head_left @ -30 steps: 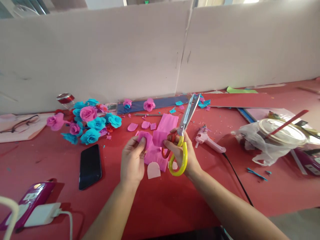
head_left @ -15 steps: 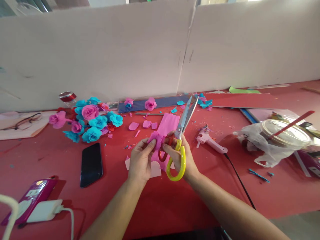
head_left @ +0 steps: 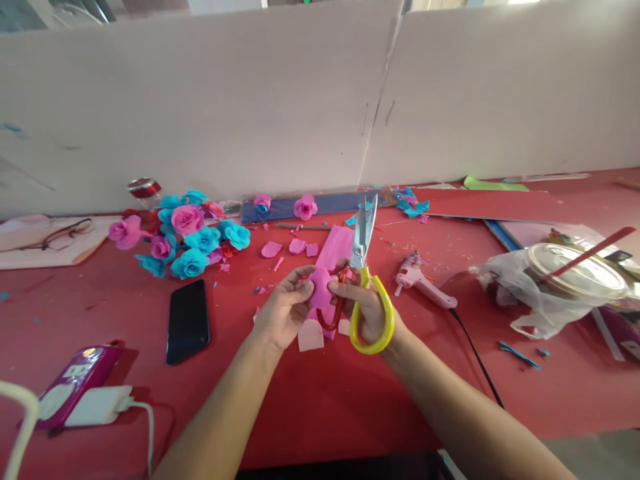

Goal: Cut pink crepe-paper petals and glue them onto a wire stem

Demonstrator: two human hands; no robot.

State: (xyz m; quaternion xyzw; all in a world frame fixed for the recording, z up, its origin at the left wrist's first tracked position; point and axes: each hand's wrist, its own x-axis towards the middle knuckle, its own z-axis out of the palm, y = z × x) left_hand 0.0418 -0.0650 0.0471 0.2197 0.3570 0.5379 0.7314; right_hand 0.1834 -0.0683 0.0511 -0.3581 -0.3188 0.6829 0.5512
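A pink crepe-paper petal [head_left: 321, 288] is pinched at its left edge between the thumb and fingers of my left hand [head_left: 287, 303]. My right hand [head_left: 367, 307] grips its right edge with thumb and fingertip. That same hand also carries scissors [head_left: 373, 333] with one yellow and one red handle, their blades pointing up and slightly parted. Under and behind my hands lies a strip of pink crepe paper [head_left: 336, 245]. A pale pink card template [head_left: 311, 335] rests just below my hands. Cut pink petals [head_left: 271, 249] are scattered beyond my left hand.
Blue and pink paper flowers [head_left: 193, 237] stand at left, behind a black phone [head_left: 188, 321]. A pink glue gun [head_left: 423, 283] with a black cord lies right of my hands. Farther right are a bagged plastic bowl [head_left: 575, 267] and, at lower left, a purple power strip [head_left: 83, 383].
The bunched pink paper in my fingers is now spread out as a rounded petal. The scissors have shifted slightly right with my right hand, and the view has turned a little left.
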